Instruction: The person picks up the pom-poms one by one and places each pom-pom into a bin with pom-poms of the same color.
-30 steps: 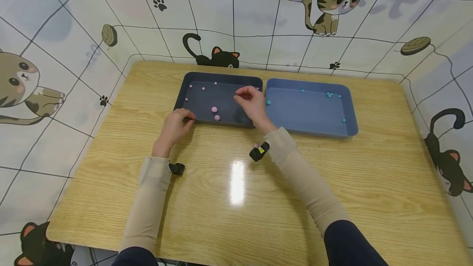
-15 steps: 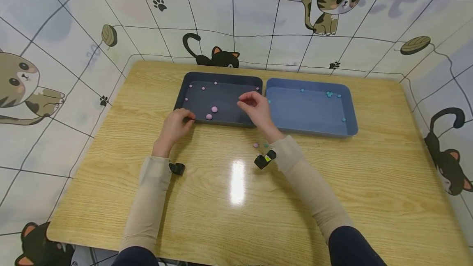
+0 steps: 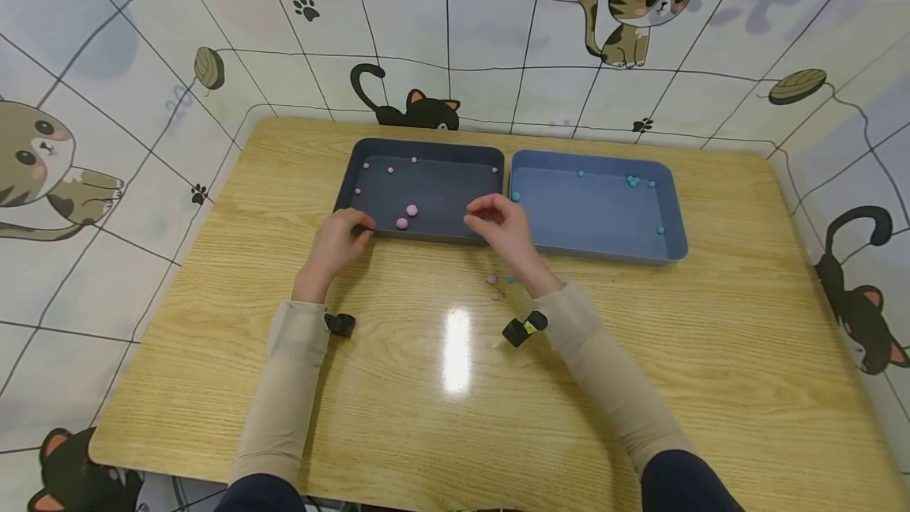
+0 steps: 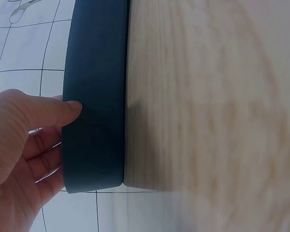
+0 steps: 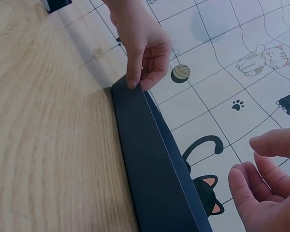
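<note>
My left hand point(image 3: 340, 246) grips the near-left rim of the dark tray point(image 3: 426, 238). In the left wrist view its thumb point(image 4: 73, 112) presses the tray's outer wall, and the other fingers are behind the rim. The right hand point(image 3: 503, 229) hovers over the tray's near-right corner. Its thumb and fingers are loosely curved and apart in the right wrist view, with nothing between them. Two larger pink balls point(image 3: 412, 210) lie near the front of the dark tray, and several smaller pink balls point(image 3: 390, 170) are spread towards its far side and left.
A blue tray point(image 3: 590, 253) stands right beside the dark one, with several teal balls point(image 3: 633, 181) in it. On the wooden table point(image 3: 398, 417) in front of the trays lie two pink balls point(image 3: 492, 279) and a teal ball point(image 3: 511, 280). Cat-printed walls point(image 3: 483, 30) surround the table.
My right hand has drawn back towards me and slightly right, uncovering balls on the table. One larger pink ball in the dark tray has rolled left. The left hand has stayed put.
</note>
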A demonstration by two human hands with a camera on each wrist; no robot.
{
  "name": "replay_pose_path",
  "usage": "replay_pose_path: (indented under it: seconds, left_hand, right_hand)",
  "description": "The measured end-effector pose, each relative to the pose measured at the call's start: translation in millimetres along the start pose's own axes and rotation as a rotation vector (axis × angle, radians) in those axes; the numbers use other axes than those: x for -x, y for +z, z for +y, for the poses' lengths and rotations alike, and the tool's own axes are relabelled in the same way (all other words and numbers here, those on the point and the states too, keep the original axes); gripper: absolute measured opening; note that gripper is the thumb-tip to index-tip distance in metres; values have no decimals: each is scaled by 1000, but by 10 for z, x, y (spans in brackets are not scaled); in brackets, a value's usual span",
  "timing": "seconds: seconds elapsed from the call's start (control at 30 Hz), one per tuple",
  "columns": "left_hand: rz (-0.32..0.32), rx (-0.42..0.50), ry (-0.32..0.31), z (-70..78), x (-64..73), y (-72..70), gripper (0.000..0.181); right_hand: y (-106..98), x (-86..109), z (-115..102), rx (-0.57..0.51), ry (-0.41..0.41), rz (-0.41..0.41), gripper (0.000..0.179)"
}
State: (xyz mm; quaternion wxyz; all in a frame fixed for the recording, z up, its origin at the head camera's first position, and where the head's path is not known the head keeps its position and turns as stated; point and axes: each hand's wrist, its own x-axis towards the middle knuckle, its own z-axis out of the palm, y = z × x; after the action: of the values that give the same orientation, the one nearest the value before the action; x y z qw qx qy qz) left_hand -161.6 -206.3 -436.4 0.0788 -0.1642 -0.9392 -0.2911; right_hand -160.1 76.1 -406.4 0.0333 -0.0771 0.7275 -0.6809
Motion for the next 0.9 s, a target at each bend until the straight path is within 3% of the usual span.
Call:
replay_pose_path:
  seconds: [0.43, 0.73, 0.9]
  left_hand:
    - [-5, 2, -2, -11, -5, 5, 6]
    - [0, -1, 1, -4, -2, 2, 6]
    - [14, 4, 22, -14, -1, 13, 5]
  right_hand:
    - [-79, 232, 121, 40, 19, -27, 17]
    - [-103, 388, 231, 148, 74, -58, 15]
    - [-118, 447, 286, 124, 79, -91, 17]
